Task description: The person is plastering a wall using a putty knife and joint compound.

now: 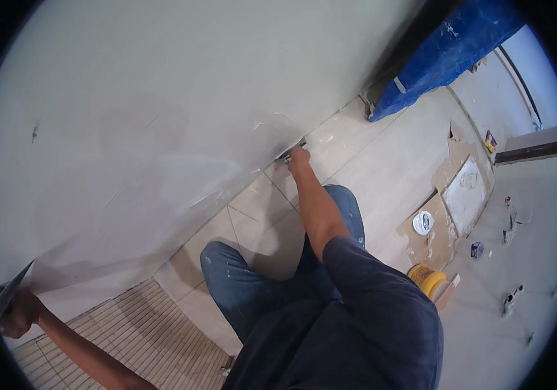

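Observation:
Down at the foot of the pale plastered wall (181,110), my right hand (298,158) is closed around a flat-bladed scraper (286,153), its blade close against the wall just above the floor tiles. Whether the blade touches the wall I cannot tell. Out at the far left, my left hand (18,315) grips a wide thin metal plate (13,291), tilted up and partly covering the fingers. Patches of differing shade and several scratch-like marks show on the wall between the hands. My bent knees in jeans (233,276) are near the wall.
Ribbed beige floor (142,331) lies at lower left. A blue plastic cover (444,55) hangs at upper right. On the right are torn cardboard (460,151), a whitish sheet (465,192), a round white lid (423,223) and a yellow tub (426,281). Several wall openings expose wiring.

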